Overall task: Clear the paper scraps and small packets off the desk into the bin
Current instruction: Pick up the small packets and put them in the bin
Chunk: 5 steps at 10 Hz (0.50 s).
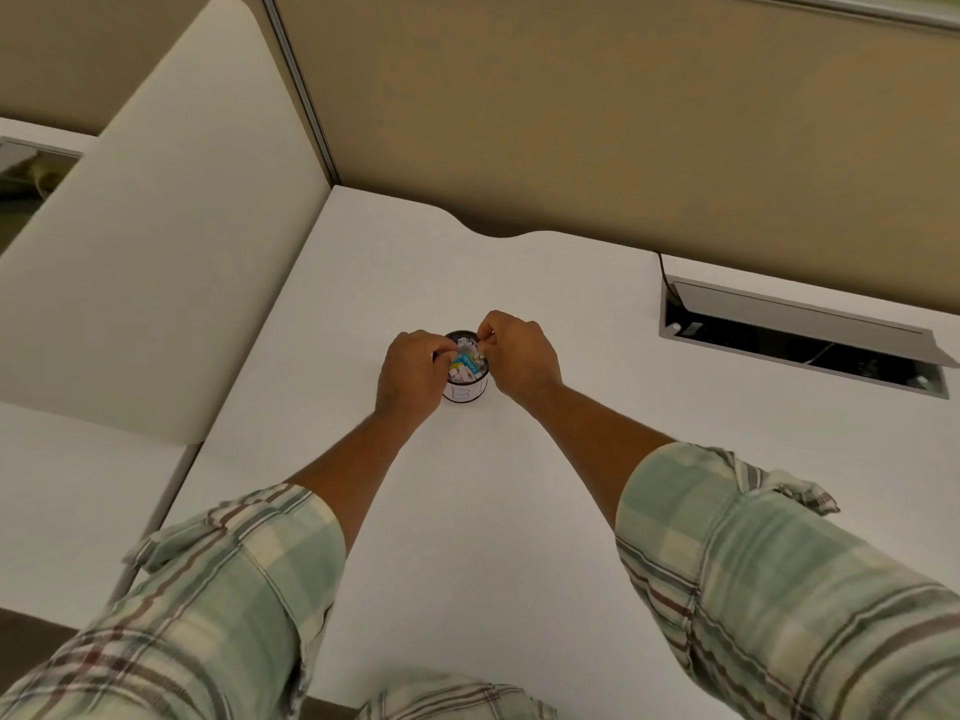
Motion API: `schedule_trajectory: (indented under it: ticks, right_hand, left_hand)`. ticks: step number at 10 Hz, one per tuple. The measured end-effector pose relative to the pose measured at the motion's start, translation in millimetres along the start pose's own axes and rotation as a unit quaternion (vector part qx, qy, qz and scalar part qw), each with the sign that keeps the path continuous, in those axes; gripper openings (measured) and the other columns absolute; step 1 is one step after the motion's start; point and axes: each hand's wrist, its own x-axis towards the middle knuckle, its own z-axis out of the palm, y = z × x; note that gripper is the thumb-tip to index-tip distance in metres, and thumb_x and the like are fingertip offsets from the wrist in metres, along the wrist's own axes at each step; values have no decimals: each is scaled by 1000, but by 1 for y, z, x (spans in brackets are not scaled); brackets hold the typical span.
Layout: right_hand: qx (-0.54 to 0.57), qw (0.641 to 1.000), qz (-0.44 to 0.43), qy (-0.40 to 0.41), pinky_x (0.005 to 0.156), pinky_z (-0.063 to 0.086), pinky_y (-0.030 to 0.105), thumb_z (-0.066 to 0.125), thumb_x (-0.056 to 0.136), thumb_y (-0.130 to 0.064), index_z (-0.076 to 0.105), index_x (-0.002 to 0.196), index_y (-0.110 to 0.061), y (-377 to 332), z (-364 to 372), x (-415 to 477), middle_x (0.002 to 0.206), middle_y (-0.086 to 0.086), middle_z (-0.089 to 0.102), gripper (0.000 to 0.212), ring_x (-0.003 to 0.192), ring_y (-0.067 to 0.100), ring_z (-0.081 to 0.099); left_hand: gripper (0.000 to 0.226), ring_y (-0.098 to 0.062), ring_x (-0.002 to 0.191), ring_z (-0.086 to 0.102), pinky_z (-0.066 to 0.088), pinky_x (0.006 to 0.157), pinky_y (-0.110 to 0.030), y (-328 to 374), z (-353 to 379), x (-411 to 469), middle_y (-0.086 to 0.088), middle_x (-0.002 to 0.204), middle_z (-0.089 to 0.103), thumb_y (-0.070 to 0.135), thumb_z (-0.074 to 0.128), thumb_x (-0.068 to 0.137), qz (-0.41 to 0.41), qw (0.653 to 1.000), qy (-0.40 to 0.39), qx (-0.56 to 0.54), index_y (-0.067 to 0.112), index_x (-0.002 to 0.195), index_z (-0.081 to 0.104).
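Observation:
A small round white bin (465, 392) with a dark rim stands in the middle of the white desk (467, 511). White paper scraps (462, 375) and a blue-and-yellow packet (464, 361) fill its top. My left hand (410, 374) hovers at the bin's left rim, fingers pinched on the packet's edge. On the right rim sits my right hand (519, 356), its fingertips pinched on a white scrap over the opening. Both hands hide parts of the rim.
A tan partition wall (623, 122) runs along the back of the desk. A cream side panel (156, 252) stands to the left. An open cable tray (800, 340) with a raised lid is set into the desk at right.

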Motion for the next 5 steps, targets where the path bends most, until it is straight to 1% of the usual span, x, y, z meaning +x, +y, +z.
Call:
schedule_trajectory:
  ticks: [1, 2, 3, 4, 5]
  right_hand:
    - [1, 1000, 7, 6, 65, 61, 38, 60, 92, -15, 61, 89, -21, -4, -3, 0, 79, 1, 69, 7, 71, 19, 66]
    - [11, 1000, 12, 5, 67, 61, 37, 66, 89, -16, 62, 88, -22, -5, -8, -1, 82, 1, 69, 7, 74, 18, 67]
    - [23, 999, 21, 9, 69, 60, 36, 67, 89, -16, 64, 90, -21, -5, -13, -4, 86, 0, 70, 7, 78, 19, 66]
    - [24, 999, 23, 10, 72, 59, 34, 64, 92, -13, 67, 94, -19, -3, -20, -10, 90, 0, 71, 8, 81, 18, 66]
    - [34, 999, 19, 11, 74, 59, 34, 59, 95, -11, 70, 99, -17, 1, -23, -12, 96, 2, 73, 13, 85, 19, 67]
  left_hand:
    - [7, -19, 89, 64, 55, 80, -34, 2, -3, 1, 1, 94, 76, 16, 74, 88, -12, 1000, 4, -15, 18, 94, 77]
    - [6, -14, 86, 62, 56, 76, -33, 4, -6, 3, 4, 88, 75, 16, 78, 85, -29, 999, 1, -23, 20, 87, 75]
    - [7, -15, 86, 61, 56, 72, -36, 6, -8, 3, 2, 87, 73, 17, 78, 83, -48, 999, -10, -11, 21, 86, 73]
    - [5, -18, 89, 63, 56, 73, -37, 10, -12, 2, 1, 89, 73, 20, 76, 84, -56, 998, -24, 2, 21, 87, 72]
    - [6, -19, 92, 66, 58, 78, -38, 11, -14, 5, -1, 94, 75, 18, 71, 89, -49, 998, -25, -1, 19, 92, 76]
